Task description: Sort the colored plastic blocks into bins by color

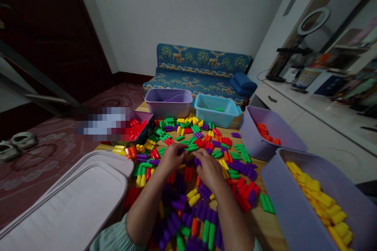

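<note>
Both hands rest low in a heap of coloured plastic pieces (206,157) spread over a wooden table (265,223). My left hand (171,159) has its fingers curled round a purple piece (180,150). My right hand (209,169) is closed, fingertips at another purple piece (196,161); the two hands nearly touch. Red, green, yellow, orange and purple pieces lie all around them.
Bins ring the pile: a purple one (153,104), a blue one (229,111) with green pieces, a lilac one (250,133) with orange pieces, a near-right one (273,180) with yellow pieces. A white lid (67,204) lies left. A blue sofa (200,66) is behind.
</note>
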`<action>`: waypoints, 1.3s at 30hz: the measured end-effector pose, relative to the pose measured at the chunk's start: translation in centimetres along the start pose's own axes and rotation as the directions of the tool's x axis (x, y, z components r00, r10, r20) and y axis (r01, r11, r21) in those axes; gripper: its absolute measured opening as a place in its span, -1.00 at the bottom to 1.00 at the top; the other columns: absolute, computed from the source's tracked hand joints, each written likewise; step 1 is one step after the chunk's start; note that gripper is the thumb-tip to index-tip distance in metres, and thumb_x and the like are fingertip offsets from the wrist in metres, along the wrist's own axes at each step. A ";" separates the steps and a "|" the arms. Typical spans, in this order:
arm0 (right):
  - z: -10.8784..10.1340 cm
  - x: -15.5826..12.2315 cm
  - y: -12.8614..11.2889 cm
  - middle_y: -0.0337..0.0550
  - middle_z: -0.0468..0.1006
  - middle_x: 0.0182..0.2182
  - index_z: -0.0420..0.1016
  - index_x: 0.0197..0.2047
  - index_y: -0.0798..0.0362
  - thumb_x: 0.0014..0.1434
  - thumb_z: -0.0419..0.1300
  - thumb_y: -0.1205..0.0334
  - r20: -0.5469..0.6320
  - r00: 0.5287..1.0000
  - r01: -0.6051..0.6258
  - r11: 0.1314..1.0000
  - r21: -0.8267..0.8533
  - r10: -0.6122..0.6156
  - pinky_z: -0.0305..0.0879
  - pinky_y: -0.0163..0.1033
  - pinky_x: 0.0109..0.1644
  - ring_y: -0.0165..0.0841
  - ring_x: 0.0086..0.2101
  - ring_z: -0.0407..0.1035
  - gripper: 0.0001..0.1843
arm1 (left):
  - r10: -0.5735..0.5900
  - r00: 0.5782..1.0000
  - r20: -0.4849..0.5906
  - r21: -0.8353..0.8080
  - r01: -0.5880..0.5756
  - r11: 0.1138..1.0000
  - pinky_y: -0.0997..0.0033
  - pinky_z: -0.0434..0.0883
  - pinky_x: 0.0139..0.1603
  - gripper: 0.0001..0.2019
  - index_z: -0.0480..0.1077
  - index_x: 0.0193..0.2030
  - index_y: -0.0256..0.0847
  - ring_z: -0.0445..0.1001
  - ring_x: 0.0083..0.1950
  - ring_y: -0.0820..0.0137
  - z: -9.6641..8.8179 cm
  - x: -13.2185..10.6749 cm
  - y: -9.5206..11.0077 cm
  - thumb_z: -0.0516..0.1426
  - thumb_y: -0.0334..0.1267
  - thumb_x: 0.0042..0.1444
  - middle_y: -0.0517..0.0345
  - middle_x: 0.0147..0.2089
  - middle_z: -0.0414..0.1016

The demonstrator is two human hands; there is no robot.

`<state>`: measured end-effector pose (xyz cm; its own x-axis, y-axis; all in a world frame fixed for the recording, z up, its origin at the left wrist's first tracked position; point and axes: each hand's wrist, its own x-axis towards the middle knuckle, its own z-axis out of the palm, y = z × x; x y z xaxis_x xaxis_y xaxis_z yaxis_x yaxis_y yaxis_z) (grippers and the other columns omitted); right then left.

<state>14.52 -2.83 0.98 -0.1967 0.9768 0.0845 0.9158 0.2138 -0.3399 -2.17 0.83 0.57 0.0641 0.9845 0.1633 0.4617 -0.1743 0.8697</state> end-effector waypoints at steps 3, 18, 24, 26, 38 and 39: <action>0.0 -0.2 -0.1 -0.12 0.47 -0.06 0.47 0.01 -0.09 -0.07 0.12 0.49 0.006 0.999 -0.034 0.999 -0.026 0.035 0.27 -0.25 -0.20 -0.26 -0.20 0.47 -0.45 | -0.040 0.999 0.007 -0.127 0.041 0.991 0.30 0.37 -0.11 -0.78 0.60 -0.25 -0.18 0.50 -0.20 0.19 0.4 0.0 -0.1 0.26 -0.37 -0.12 0.03 -0.31 0.58; 1.3 1.3 0.4 -0.07 0.55 -0.15 0.49 -0.12 0.07 0.00 0.12 0.40 -0.202 0.966 -0.031 0.848 0.530 0.161 0.35 -0.12 0.03 -0.25 -0.12 0.44 -0.66 | -0.091 0.964 0.248 -0.499 0.208 0.841 0.31 0.40 -0.02 -0.49 0.48 0.03 -0.28 0.51 -0.05 0.19 2.6 -0.6 0.2 0.35 -0.23 -0.12 -0.07 -0.06 0.57; 1.7 1.3 0.4 -0.07 0.55 -0.08 0.47 -0.05 0.05 -0.02 0.09 0.44 -0.179 0.979 0.042 0.754 0.655 0.101 0.33 -0.07 0.09 -0.25 -0.05 0.44 -0.57 | -0.153 0.956 0.252 -0.563 0.273 0.780 0.40 0.43 -0.22 -0.40 0.46 0.00 -0.31 0.53 -0.25 0.30 2.4 -0.4 -0.2 0.41 -0.20 -0.24 -0.03 -0.18 0.56; 1.4 1.2 0.2 -0.06 0.55 -0.08 0.44 0.00 0.04 0.01 0.10 0.39 -0.152 0.983 0.033 0.714 0.699 0.103 0.36 -0.07 0.05 -0.25 -0.07 0.45 -0.56 | -0.173 0.951 0.255 -0.583 0.294 0.757 0.43 0.41 -0.33 -0.39 0.46 0.00 -0.32 0.49 -0.40 0.41 2.2 -0.3 -0.1 0.41 -0.16 -0.26 0.01 -0.22 0.55; -0.8 0.9 -1.1 -0.12 0.60 -0.27 0.44 -0.11 0.03 -0.03 0.26 0.14 -0.108 0.963 -0.040 0.525 0.850 0.249 0.37 -0.33 -0.47 -0.33 -0.41 0.49 -0.63 | -0.267 0.938 0.221 -0.691 0.344 0.635 0.58 0.27 -0.52 -0.54 0.51 -0.27 -0.32 0.32 -0.57 0.58 1.8 -0.1 1.1 0.42 -0.09 -0.32 0.24 -0.51 0.44; -0.8 0.9 -1.1 -0.13 0.60 -0.29 0.44 -0.13 0.03 -0.01 0.27 0.10 -0.138 0.956 -0.022 0.534 0.845 0.258 0.38 -0.32 -0.45 -0.33 -0.42 0.48 -0.64 | -0.273 0.939 0.211 -0.704 0.340 0.624 0.60 0.25 -0.55 -0.55 0.51 -0.28 -0.32 0.30 -0.59 0.60 1.9 -0.2 1.3 0.42 -0.11 -0.31 0.25 -0.53 0.43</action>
<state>13.64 -2.13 2.15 0.0963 0.9878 0.1225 0.1972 0.1017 -0.9751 0.06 0.48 0.80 0.1203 0.9758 -0.1826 -0.3132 0.2118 0.9258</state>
